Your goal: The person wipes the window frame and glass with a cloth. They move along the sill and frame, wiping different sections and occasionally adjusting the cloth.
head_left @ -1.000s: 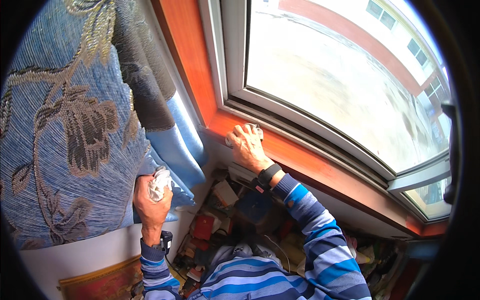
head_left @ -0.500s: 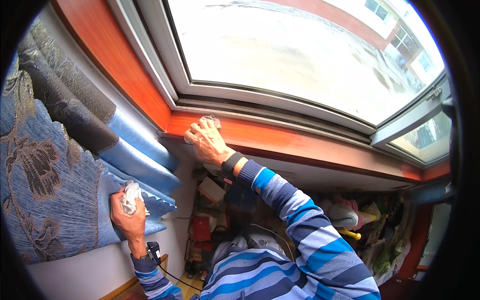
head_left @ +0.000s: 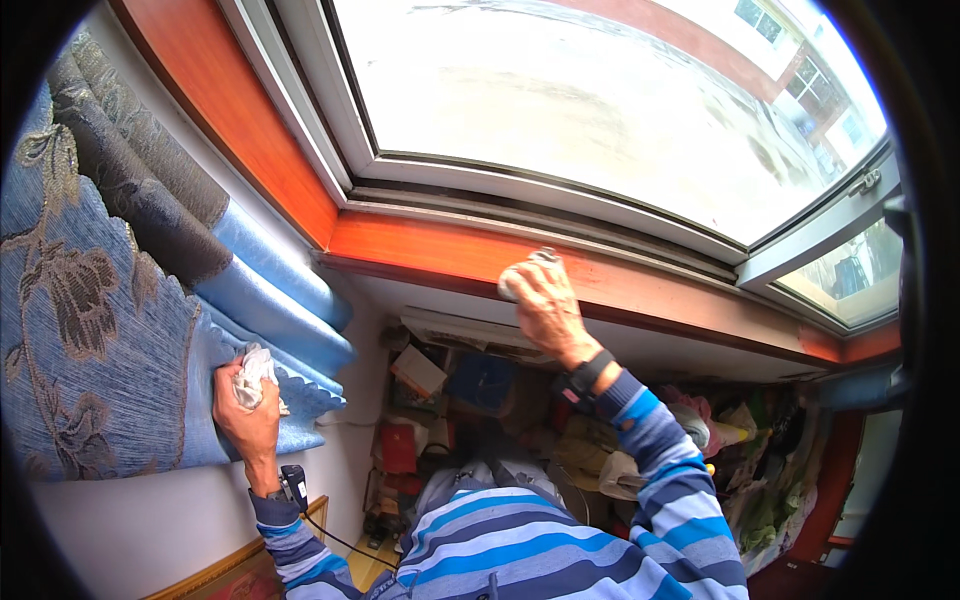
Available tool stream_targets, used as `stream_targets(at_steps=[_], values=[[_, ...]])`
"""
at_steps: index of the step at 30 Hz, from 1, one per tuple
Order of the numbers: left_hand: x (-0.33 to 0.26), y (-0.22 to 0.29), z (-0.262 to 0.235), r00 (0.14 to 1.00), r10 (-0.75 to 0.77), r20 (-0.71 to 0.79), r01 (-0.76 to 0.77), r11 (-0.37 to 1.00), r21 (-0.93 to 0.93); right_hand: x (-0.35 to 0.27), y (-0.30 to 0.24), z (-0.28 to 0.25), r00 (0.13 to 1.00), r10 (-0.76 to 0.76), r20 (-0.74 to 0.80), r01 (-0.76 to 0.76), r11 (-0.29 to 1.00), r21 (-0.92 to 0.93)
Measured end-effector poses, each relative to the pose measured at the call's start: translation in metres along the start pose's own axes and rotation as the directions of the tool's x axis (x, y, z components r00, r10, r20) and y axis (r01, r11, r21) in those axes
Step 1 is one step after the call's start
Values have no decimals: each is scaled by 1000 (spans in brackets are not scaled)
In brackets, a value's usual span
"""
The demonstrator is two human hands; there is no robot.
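Note:
My right hand (head_left: 550,312) is closed round a crumpled greyish cloth (head_left: 517,277), pressed on the orange-red wooden window sill (head_left: 420,246) near its middle. The palm side is hidden. Lower left, my left hand (head_left: 250,425) grips a bunched white cloth (head_left: 255,378) in front of the blue patterned curtain (head_left: 100,340). Whether those fingers also hold the curtain's edge I cannot tell. Grey metal window tracks (head_left: 540,230) run along the sill's far side.
A window pane (head_left: 600,110) rises beyond the sill, with an open sash (head_left: 850,275) at the right. Below the sill lie a red box (head_left: 398,448), a blue box (head_left: 480,382) and heaped clothes (head_left: 770,480). A black cable (head_left: 345,550) hangs from my left wrist.
My right hand has slid with its cloth along the sill to the right, from near the left corner toward the middle. My left hand keeps its cloth by the curtain, nearly still.

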State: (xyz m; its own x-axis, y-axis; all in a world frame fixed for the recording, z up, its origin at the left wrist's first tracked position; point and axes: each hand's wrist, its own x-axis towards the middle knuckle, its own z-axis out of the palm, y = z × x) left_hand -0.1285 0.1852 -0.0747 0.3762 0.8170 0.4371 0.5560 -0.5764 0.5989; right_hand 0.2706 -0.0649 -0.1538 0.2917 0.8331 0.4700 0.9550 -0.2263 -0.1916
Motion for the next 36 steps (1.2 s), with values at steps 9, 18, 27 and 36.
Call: stream_targets(at_steps=[9, 18, 27, 36], values=[[-2, -1, 1, 1000, -2, -22, 2, 1000, 5, -102, 84, -103, 980, 175, 99, -164, 980, -111], [-1, -10, -1, 1000, -12, 14, 12, 1000, 8, -117, 112, -154, 952, 200, 230, -168, 974, -152], [2, 0, -6, 994, -86, 67, 86, 996, -5, -113, 111, -152, 957, 231, 179, -216, 972, -96], [-2, 6, -3, 997, -43, 62, 47, 997, -64, -105, 116, -169, 908, 372, 190, -411, 879, 241]])
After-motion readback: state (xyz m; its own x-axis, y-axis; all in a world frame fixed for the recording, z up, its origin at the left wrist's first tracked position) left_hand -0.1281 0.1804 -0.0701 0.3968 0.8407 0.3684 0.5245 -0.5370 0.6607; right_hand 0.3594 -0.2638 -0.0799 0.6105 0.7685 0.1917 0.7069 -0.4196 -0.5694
